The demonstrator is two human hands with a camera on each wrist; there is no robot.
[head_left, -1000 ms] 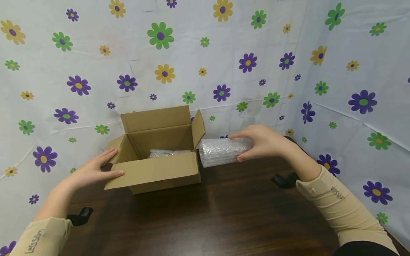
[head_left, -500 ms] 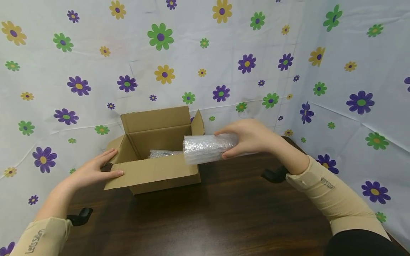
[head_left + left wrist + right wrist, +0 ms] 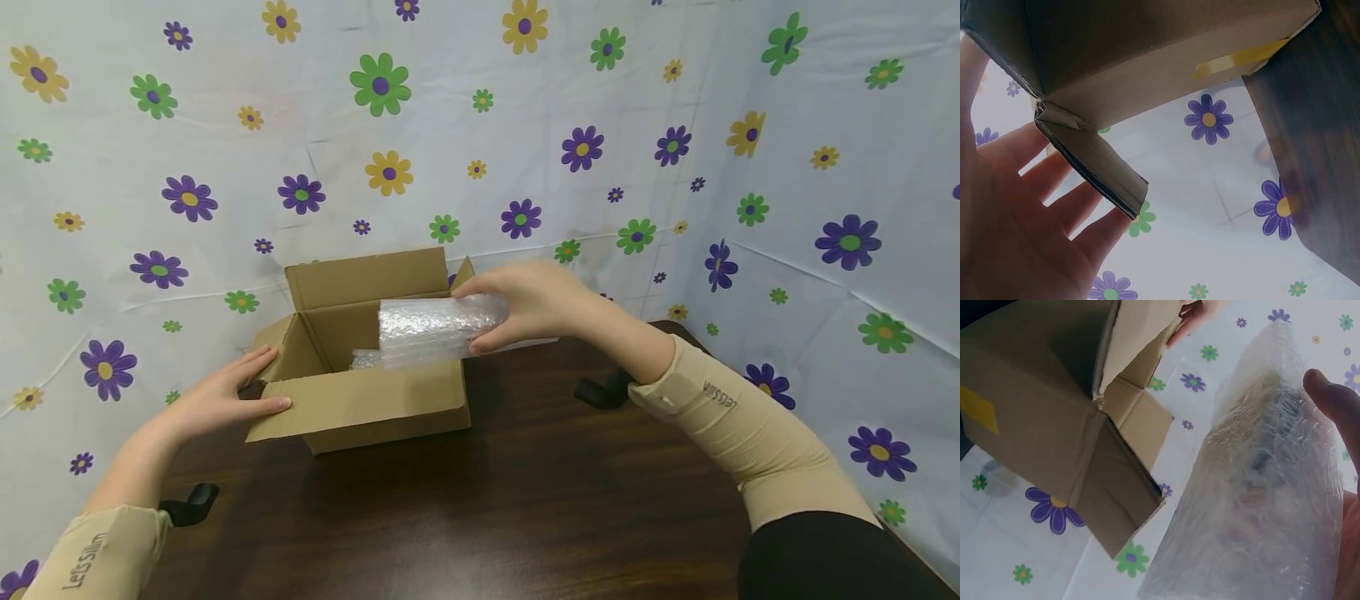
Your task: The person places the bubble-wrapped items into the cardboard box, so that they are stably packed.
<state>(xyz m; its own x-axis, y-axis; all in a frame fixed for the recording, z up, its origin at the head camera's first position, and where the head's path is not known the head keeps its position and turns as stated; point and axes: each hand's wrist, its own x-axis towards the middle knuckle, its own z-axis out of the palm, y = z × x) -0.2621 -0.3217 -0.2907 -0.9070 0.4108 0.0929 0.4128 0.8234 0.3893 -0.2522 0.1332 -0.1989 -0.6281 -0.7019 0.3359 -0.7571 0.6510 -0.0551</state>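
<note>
Head view: the right hand (image 3: 528,302) grasps one end of a bubble-wrap roll (image 3: 431,327), fingers curled round it, holding it level over the open cardboard box (image 3: 375,400), its free end above the interior. The left hand (image 3: 217,398), fingers straight and relaxed, rests against the box's left flap (image 3: 279,350). A second bubble-wrapped item (image 3: 365,360) lies inside the box. The box stands on a dark wooden table (image 3: 525,500), before a flower-printed backdrop (image 3: 525,125). Right wrist view: the roll (image 3: 1260,500) beside the box flaps (image 3: 1129,444).
</note>
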